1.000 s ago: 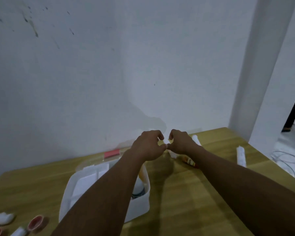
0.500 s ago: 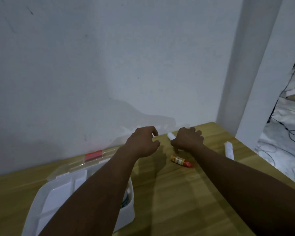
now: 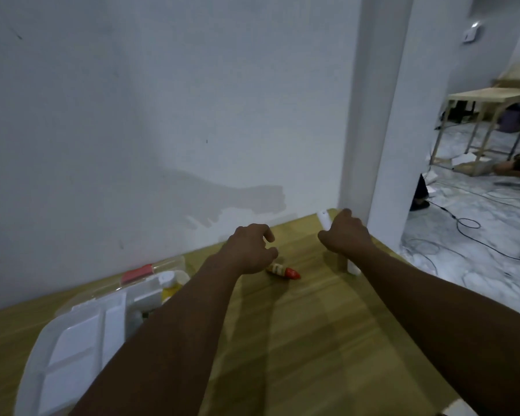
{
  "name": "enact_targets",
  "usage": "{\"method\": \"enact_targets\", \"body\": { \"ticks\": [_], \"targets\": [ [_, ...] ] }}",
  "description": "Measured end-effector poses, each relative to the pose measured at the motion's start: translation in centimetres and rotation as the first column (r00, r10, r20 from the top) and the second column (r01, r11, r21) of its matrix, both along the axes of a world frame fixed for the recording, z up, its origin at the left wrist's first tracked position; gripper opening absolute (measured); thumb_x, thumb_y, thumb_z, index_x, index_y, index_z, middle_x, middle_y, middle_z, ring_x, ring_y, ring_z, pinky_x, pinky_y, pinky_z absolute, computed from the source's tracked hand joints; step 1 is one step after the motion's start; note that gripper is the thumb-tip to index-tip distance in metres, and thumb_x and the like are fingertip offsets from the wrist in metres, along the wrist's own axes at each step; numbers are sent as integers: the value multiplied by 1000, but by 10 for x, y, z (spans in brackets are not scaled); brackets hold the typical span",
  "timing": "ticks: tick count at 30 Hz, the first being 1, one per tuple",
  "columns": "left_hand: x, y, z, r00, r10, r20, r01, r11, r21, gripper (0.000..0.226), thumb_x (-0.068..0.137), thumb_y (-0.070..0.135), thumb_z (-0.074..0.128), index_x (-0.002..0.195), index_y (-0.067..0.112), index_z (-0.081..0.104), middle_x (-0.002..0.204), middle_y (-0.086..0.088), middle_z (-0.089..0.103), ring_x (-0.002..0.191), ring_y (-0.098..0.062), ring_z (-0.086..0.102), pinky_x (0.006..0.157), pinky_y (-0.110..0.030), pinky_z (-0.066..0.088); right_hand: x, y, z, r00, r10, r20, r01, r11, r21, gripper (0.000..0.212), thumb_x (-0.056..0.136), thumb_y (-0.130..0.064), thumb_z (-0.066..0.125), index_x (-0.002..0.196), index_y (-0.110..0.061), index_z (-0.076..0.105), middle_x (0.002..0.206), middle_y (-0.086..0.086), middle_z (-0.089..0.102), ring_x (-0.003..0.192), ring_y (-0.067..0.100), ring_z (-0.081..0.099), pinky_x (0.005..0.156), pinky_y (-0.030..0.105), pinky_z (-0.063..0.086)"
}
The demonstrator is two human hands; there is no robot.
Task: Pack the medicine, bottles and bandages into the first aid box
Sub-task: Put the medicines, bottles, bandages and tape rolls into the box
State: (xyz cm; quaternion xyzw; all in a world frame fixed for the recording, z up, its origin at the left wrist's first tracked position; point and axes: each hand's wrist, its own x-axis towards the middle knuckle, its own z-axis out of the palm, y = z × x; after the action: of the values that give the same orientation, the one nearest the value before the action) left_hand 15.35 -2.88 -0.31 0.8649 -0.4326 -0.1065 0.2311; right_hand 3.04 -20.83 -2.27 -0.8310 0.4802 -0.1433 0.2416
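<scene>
My right hand [image 3: 347, 235] is closed around a white roll [image 3: 324, 219], whose end sticks out past my fingers near the table's far right corner. Just under my right wrist a second white roll [image 3: 352, 267] lies on the wooden table [image 3: 312, 340]. My left hand [image 3: 249, 250] hovers with loosely curled fingers and holds nothing. Right beside it a small orange tube with a red cap [image 3: 283, 271] lies on the table. The white first aid box [image 3: 72, 340] stands open at the lower left, and my left forearm crosses over it.
The box's clear lid with a red latch [image 3: 137, 273] leans toward the white wall [image 3: 162, 115]. A white-capped yellow bottle [image 3: 168, 280] stands inside the box. The table ends at a white pillar [image 3: 373, 145]; beyond it are cables on the floor and another table.
My hands, joined on the white roll a second ago, have parted. The left let go and the right carried the roll to the right. The view has swung right.
</scene>
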Motion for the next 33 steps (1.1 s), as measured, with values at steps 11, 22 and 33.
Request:
{"method": "enact_targets", "body": {
  "ticks": [11, 22, 33],
  "targets": [
    [-23, 14, -7, 1000, -4, -15, 6, 995, 102, 57, 78, 55, 72, 124, 23, 59, 125, -5, 60, 111, -22, 59, 94, -38, 50, -28, 9, -56, 987, -23, -161, -18, 967, -253, 39, 92, -16, 53, 130, -11, 45, 138, 17, 39, 115, 41, 48, 92, 49, 46],
    [-10, 120, 59, 975, 172, 138, -164, 984, -69, 26, 86, 33, 67, 111, 25, 65, 112, -4, 67, 105, -23, 63, 90, -35, 51, -29, 63, 90, 818, 491, 298, -544, 830, 126, 27, 78, -16, 81, 104, -11, 74, 108, 10, 66, 87, 30, 70, 61, 43, 64],
    [10, 264, 73, 861, 480, 171, -452, 874, -179, 23, 85, 17, 55, 102, 27, 67, 116, -6, 66, 99, -23, 62, 88, -33, 51, 27, 234, 131, 419, 898, 134, -881, 365, 302, 27, 87, -16, 72, 114, -9, 73, 115, 20, 70, 98, 39, 72, 61, 32, 61]
  ]
}}
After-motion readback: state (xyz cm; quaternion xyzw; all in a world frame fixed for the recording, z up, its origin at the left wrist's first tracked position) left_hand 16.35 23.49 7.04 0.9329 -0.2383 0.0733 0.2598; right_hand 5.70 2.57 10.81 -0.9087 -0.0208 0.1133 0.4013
